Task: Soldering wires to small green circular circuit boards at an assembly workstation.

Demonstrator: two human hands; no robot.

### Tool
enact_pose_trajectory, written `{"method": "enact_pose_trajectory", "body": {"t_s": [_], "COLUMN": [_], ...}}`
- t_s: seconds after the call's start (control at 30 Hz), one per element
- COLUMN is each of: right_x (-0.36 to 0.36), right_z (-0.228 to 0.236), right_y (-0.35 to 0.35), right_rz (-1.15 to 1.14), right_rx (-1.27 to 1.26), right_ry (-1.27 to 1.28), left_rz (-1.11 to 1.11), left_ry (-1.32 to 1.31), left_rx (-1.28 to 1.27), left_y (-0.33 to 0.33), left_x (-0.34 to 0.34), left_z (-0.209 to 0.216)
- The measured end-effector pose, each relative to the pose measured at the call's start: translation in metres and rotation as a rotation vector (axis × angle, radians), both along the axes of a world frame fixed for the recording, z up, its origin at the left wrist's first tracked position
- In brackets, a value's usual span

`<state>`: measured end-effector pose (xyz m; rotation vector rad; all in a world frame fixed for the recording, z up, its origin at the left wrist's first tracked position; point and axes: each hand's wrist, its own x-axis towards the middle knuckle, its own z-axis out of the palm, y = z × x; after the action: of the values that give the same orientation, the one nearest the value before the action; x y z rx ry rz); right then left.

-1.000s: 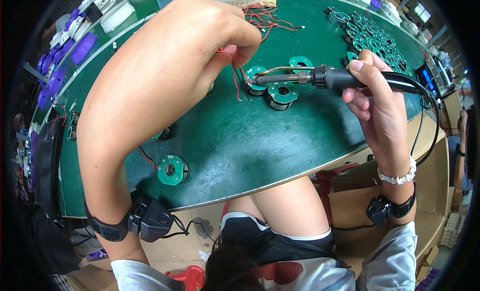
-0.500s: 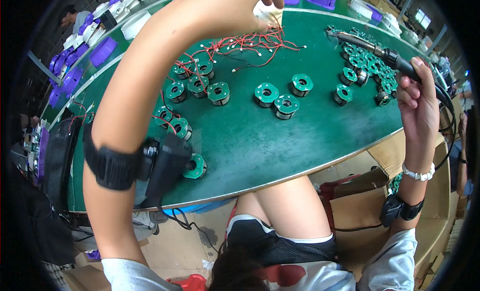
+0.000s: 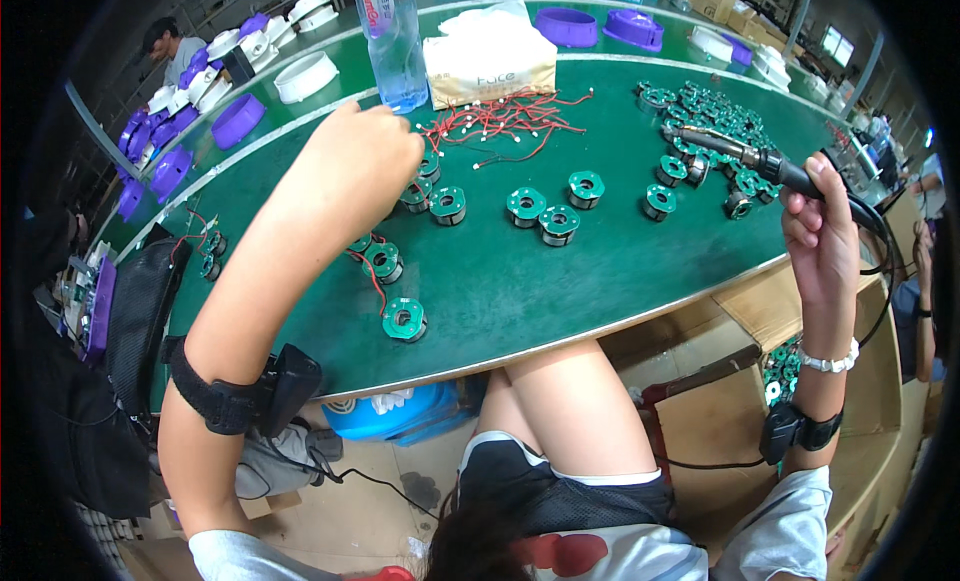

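My right hand (image 3: 822, 226) grips the handle of a soldering iron (image 3: 798, 177), its tip pointing left over a dense cluster of small green circuit boards (image 3: 715, 111). My left hand (image 3: 368, 159) is closed with its knuckles up, over the left part of the table; whatever its fingers may hold is hidden. Beside it lies a tangle of red wires (image 3: 500, 121) with white connectors. Several round motor coils topped with green boards stand near it, one of them (image 3: 449, 206) just right of the wrist. Another coil (image 3: 404, 321) sits nearer me, a red wire reaching it.
Three coils (image 3: 558, 224) stand mid-table. A clear bottle (image 3: 395, 56) and a tissue pack (image 3: 490, 73) stand at the back. Purple and white rings (image 3: 567, 28) line the far strip. A cardboard box (image 3: 715, 416) is below the table's right edge; a black cable hangs from the iron.
My left hand has come back leftward and toward me from the tissue pack, uncovering the pack and bottle. My right hand still holds the soldering iron in nearly the same place.
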<state>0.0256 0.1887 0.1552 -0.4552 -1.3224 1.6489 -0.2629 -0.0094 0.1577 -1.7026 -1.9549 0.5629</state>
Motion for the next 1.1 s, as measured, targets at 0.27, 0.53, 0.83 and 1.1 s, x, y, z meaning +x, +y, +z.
{"method": "enact_pose_trajectory", "body": {"t_s": [0.27, 0.53, 0.83, 1.1], "right_x": [0.01, 0.011, -0.001, -0.041], "right_z": [-0.002, -0.008, -0.015, -0.017], "right_y": [-0.011, -0.011, -0.007, -0.015], "right_rz": [0.002, 0.035, 0.014, 0.053], "right_rx": [-0.011, -0.015, -0.045, 0.011], "right_ry": [0.0, -0.025, -0.08, -0.198], "left_rz": [-0.144, -0.108, -0.184, -0.198], "left_ry": [0.096, -0.579, -0.908, -0.951], "left_rx": [0.082, 0.082, 0.233, 0.265], "left_y": [-0.014, 0.001, 0.039, 0.024], "left_x": [-0.01, -0.019, 0.002, 0.005], "left_z": [-0.002, 0.01, -0.006, -0.018]}}
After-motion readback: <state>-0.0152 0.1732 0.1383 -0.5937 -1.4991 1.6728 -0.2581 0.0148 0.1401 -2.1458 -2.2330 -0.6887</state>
